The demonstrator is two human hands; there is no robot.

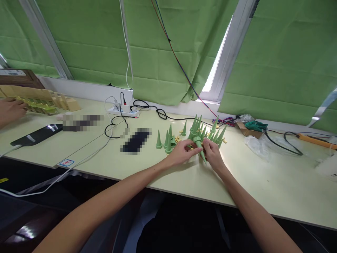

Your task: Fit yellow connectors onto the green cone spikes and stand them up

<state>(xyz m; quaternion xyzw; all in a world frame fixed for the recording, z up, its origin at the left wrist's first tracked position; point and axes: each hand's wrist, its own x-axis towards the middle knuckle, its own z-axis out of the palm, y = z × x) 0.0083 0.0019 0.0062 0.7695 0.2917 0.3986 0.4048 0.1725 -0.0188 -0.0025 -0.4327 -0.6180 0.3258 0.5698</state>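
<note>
A green cone-shaped spike [202,151] is held between both hands over the table, its tip pointing down and slightly right. My left hand [183,151] grips it from the left, thumb and fingers closed around its upper part. On the other side my right hand [212,153] has its fingers pinched near the wide end of the spike, where a small yellow piece partly shows. Several green cones [195,128] stand in a cluster just behind the hands, some with small yellow parts. More cones [158,140] stand upright to the left, beside loose yellow pieces [177,140].
A power strip [123,111] with black and white cables lies at the back. Left are a black flat object [37,135] and another person's hand [13,107] at a cardboard box [34,94]. Plastic bags [256,147] and a small carton [247,130] sit right.
</note>
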